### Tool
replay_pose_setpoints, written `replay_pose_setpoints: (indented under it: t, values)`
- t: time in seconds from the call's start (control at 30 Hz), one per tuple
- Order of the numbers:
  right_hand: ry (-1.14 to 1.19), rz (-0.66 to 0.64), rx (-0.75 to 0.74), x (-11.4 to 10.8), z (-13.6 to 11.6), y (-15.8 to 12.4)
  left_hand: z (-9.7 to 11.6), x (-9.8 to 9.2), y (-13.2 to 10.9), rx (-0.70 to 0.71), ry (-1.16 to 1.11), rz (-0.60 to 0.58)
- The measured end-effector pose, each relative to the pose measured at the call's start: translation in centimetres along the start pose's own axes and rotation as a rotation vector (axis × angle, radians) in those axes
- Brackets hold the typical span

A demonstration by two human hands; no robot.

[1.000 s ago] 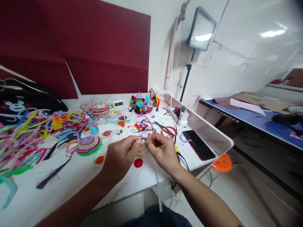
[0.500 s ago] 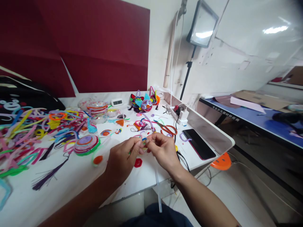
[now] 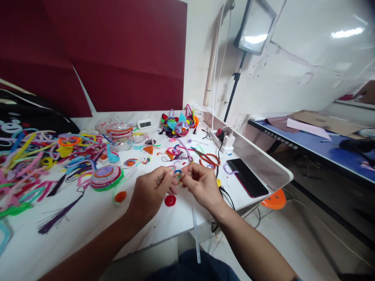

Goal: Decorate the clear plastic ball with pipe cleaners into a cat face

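Observation:
My left hand (image 3: pixel 155 188) and my right hand (image 3: pixel 200 185) meet over the front of the white table, fingertips pinched together. Between them is a small curved pipe cleaner piece (image 3: pixel 177 171), blue with bits of other colours; the fingers hide most of it. Just below my left fingertips lies a red coiled disc (image 3: pixel 170 201). Orange-handled scissors (image 3: pixel 208 159) rest beyond my right hand. To the left of my hands are an orange disc (image 3: pixel 120 196) with a pale green strand and a round striped pipe cleaner piece (image 3: pixel 106 176) edged in green.
A tangle of pipe cleaners (image 3: pixel 29 164) covers the table's left side. Finished colourful pieces (image 3: pixel 178 125) stand at the back near a small digital clock (image 3: pixel 144 124). A phone (image 3: pixel 247 177) and power strip (image 3: pixel 224 142) lie on the right. A clear stick (image 3: pixel 196 234) overhangs the front edge.
My fingertips have parted slightly, so more of the blue curved piece shows between them. The view has shifted a little; the things on the table look unmoved.

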State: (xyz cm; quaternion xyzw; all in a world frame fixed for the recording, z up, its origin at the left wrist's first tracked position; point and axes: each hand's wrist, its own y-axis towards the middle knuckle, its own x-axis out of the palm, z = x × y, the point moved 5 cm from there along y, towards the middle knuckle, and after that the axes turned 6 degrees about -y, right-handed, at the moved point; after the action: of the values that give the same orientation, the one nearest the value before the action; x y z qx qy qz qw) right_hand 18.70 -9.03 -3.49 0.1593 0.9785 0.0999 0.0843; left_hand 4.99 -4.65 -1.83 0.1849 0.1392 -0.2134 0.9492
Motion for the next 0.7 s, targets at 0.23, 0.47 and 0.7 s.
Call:
replay_pose_setpoints:
  t: [0.23,0.47,0.7]
  values:
    - [-0.19,-0.012,-0.17,-2.0,-0.8,2.0,0.0,-1.0,1.9,-0.025,-0.049,-0.063]
    - [-0.094,-0.057,0.02,-4.1,1.1,5.1,-2.0,-3.1,4.1,0.189,0.512,-0.059]
    - [-0.164,-0.136,0.106,-3.5,2.9,5.4,-5.7,-3.0,4.7,0.128,0.644,-0.132]
